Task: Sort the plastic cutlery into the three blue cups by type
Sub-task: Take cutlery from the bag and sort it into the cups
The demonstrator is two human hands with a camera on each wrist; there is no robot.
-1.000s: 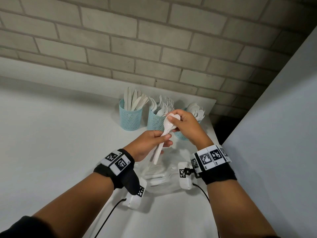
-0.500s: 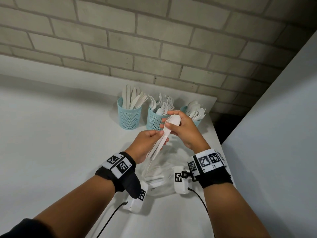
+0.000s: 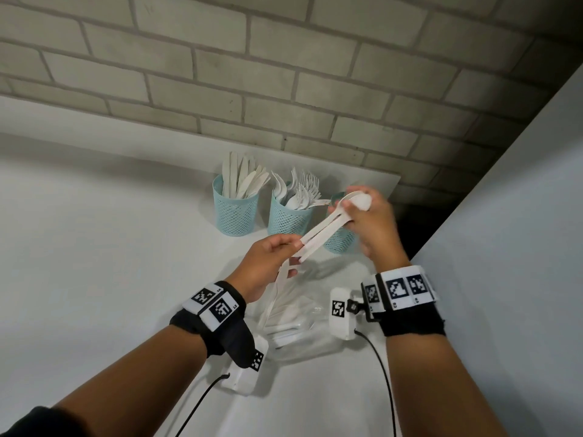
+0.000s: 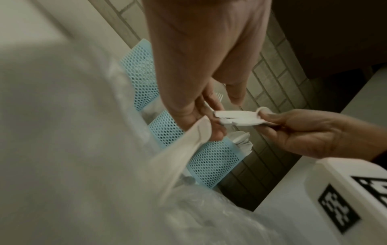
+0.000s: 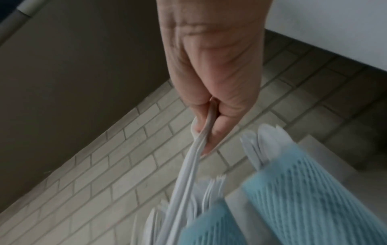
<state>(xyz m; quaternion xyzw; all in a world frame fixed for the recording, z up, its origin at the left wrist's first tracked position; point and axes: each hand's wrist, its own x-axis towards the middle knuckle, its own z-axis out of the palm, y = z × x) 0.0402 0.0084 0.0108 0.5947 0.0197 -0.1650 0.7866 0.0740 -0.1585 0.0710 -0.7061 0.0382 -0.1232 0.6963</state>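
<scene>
Three blue mesh cups stand by the brick wall: the left cup (image 3: 235, 212) holds knives, the middle cup (image 3: 290, 219) forks, and the right cup (image 3: 340, 244) is partly hidden behind my right hand (image 3: 350, 207). That hand grips the bowls of two or three stacked white spoons (image 3: 321, 233), just above the right cup. The spoon handles slant down-left to my left hand (image 3: 291, 249), which pinches their ends and holds more white cutlery (image 3: 279, 288) hanging below. The right wrist view shows the spoons (image 5: 184, 174) clamped between thumb and fingers.
A crumpled clear plastic bag (image 3: 299, 326) with more white cutlery lies on the white table (image 3: 94, 247) between my wrists. A pale wall panel (image 3: 504, 247) rises close on the right. A dark gap lies behind the table's far right corner.
My right hand has carried the spoon bowls up and to the right, over the right cup. The handles now slant away from my left hand, which stayed in place.
</scene>
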